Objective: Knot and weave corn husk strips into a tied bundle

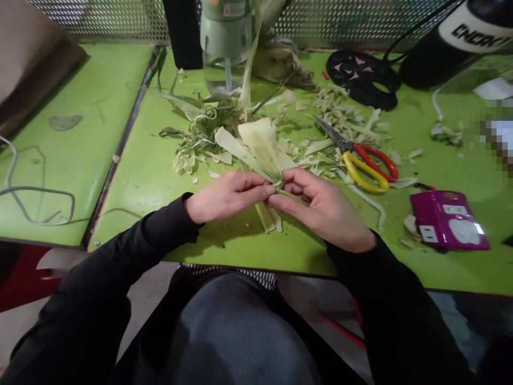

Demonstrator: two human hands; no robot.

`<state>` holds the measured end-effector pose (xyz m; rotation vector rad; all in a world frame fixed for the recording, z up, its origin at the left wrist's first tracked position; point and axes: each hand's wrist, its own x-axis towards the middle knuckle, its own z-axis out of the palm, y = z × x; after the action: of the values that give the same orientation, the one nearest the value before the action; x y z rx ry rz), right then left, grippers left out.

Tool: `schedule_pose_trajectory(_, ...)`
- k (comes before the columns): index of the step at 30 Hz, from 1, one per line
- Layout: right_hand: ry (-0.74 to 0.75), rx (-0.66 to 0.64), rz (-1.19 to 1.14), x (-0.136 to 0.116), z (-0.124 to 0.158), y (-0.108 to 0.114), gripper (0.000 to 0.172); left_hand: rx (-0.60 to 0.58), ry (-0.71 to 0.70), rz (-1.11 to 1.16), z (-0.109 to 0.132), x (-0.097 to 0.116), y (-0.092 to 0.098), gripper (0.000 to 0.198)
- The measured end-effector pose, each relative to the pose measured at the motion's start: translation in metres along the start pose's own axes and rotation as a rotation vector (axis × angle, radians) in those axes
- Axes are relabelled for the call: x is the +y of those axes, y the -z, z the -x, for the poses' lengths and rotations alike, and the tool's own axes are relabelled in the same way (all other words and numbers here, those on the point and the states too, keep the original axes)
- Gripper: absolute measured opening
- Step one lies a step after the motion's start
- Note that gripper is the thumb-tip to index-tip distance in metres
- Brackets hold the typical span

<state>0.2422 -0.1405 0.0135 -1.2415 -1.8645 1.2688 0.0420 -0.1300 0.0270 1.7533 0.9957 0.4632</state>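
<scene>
Pale green corn husk strips [262, 144] are gathered and knotted at a narrow middle, with broad ends fanning up and shorter ends hanging below. My left hand [230, 195] pinches the knot from the left, thumb and fingers together. From the right, my right hand [316, 206] pinches the same knot, its thumb close to the left fingertips. Part of the knot is hidden by the fingers. Scissors [360, 155] with one red and one yellow handle lie to the right, blades partly among husk scraps. Behind the hands sits a heap of husk shreds [204, 125].
A clear-bottomed green bottle [226, 48] stands at the back beside a black upright object [182, 35]. A purple box [449, 220] lies at right. Farther back are a black palette-shaped item [363, 79] and a black bottle [452, 45]. A brown paper bag [36, 59] and white cord [38, 220] are left.
</scene>
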Motion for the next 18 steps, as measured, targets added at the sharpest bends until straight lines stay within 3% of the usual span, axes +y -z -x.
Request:
schedule_pose_trajectory(4,0.005,-0.008,-0.117,-0.002,0.000,-0.005,0.028,-0.025,0.006,-0.056,0.002,0.003,0.004,0.029)
schedule_pose_trajectory(11,-0.024,0.138,-0.235,0.002,-0.001,-0.013,0.033,0.014,-0.078,-0.166,0.004,0.007,0.002,0.024)
schedule_pose_trajectory(18,-0.010,0.136,-0.113,0.005,-0.004,-0.008,0.035,0.012,-0.082,-0.095,0.002,-0.003,-0.001,0.026)
